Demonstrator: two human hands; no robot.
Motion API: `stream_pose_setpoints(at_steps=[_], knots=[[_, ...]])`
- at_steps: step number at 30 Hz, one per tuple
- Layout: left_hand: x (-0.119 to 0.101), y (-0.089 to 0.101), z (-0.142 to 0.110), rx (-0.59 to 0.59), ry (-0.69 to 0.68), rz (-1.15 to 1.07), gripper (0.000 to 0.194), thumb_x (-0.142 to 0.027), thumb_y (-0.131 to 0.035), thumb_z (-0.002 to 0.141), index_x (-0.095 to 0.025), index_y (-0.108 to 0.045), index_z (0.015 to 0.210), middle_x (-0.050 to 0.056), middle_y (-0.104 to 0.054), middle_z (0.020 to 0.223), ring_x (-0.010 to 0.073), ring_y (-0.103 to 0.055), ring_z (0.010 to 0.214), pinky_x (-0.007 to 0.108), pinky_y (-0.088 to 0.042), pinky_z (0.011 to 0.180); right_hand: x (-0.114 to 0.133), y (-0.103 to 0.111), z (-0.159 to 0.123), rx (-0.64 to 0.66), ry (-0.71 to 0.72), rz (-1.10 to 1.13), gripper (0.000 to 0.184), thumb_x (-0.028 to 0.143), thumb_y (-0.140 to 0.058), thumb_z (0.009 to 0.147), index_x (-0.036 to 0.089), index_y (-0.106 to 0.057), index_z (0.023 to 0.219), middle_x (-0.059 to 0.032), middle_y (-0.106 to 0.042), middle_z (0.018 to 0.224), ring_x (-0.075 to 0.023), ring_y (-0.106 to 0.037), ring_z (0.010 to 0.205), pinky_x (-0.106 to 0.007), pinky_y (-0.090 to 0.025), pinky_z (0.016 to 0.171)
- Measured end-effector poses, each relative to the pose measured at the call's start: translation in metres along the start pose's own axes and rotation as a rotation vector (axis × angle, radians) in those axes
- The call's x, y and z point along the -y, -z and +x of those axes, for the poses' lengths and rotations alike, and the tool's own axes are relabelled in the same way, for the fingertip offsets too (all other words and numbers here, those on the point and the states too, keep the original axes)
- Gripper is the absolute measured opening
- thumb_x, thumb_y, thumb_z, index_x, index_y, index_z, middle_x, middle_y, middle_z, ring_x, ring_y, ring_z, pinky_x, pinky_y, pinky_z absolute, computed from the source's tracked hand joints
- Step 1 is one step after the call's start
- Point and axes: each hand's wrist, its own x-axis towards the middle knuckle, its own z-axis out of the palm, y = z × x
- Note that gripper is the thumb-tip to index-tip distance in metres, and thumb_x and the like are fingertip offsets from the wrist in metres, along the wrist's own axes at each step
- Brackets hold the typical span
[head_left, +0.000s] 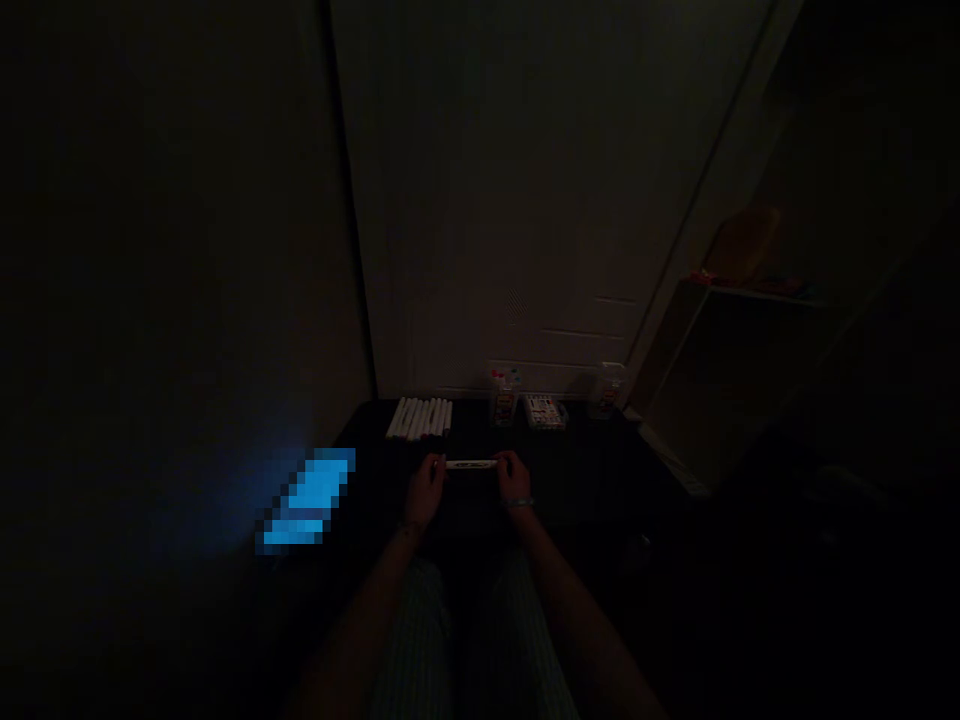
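A white marker (471, 464) lies level between my two hands, over the dark table. My left hand (427, 488) pinches its left end, and my right hand (514, 478) has fingers closed on its right end. Beyond my left hand, several white markers (420, 418) rest side by side in a row. A clear container (504, 400) with a few coloured tips showing stands behind the held marker. Beside it sits a low clear case (545, 412) of small patterned pieces, too dim to make out.
Another clear container (610, 390) stands at the table's back right. A pixelated, glowing blue screen (311, 500) is left of the dark table (585, 480). A pale wall panel (517, 200) rises behind. To the right is a shelf unit (757, 292) with items on top.
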Motion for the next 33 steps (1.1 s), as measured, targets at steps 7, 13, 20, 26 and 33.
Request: stream_pose_setpoints(at_steps=[7,13,20,26,33], knots=[[0.0033,-0.001,0.0008,0.006,-0.006,0.012,0.03,-0.044,-0.031,0.081,-0.021,-0.049,0.074,-0.003,-0.054,0.061,0.0116,-0.052,0.057,0.021,-0.036,0.056,-0.005,-0.0014,0.0001,-0.005,0.014,-0.01,0.025,0.028,-0.037,0.079,0.02,-0.059,0.083,-0.0006,-0.061,0.079,-0.0132,-0.054,0.074,-0.022,-0.039,0.068],[0.0052,-0.0012,0.001,0.008,-0.016,0.003,0.03,-0.044,-0.03,0.082,-0.021,-0.049,0.074,-0.003,-0.055,0.062,0.0113,-0.052,0.057,0.021,-0.036,0.056,-0.0072,-0.0029,0.0005,-0.007,0.009,-0.02,0.024,0.029,-0.037,0.08,0.019,-0.059,0.082,-0.0009,-0.061,0.079,-0.0132,-0.054,0.074,-0.022,-0.039,0.068],[0.0046,-0.0017,0.0012,-0.003,-0.022,0.004,0.031,-0.044,-0.03,0.082,-0.021,-0.048,0.072,-0.003,-0.053,0.059,0.0105,-0.051,0.056,0.02,-0.035,0.055,-0.0075,-0.0032,0.0009,0.004,0.032,-0.01,0.025,0.028,-0.035,0.081,0.019,-0.058,0.082,-0.001,-0.06,0.078,-0.013,-0.054,0.074,-0.022,-0.039,0.068],[0.0014,0.0,0.0005,-0.002,-0.012,-0.01,0.031,-0.044,-0.031,0.081,-0.021,-0.048,0.071,-0.003,-0.052,0.058,0.0105,-0.05,0.054,0.021,-0.035,0.054,-0.0056,-0.0022,0.0006,0.011,0.017,-0.004,0.024,0.028,-0.036,0.081,0.019,-0.059,0.082,-0.0006,-0.061,0.078,-0.0131,-0.054,0.073,-0.021,-0.039,0.067],[-0.001,0.0006,-0.0007,-0.008,-0.012,-0.012,0.031,-0.044,-0.031,0.081,-0.02,-0.048,0.071,-0.003,-0.053,0.059,0.0107,-0.05,0.056,0.021,-0.035,0.055,-0.0039,-0.0019,0.0001,0.008,0.013,0.004,0.025,0.028,-0.036,0.081,0.019,-0.059,0.082,-0.0008,-0.061,0.077,-0.013,-0.054,0.073,-0.021,-0.039,0.067]])
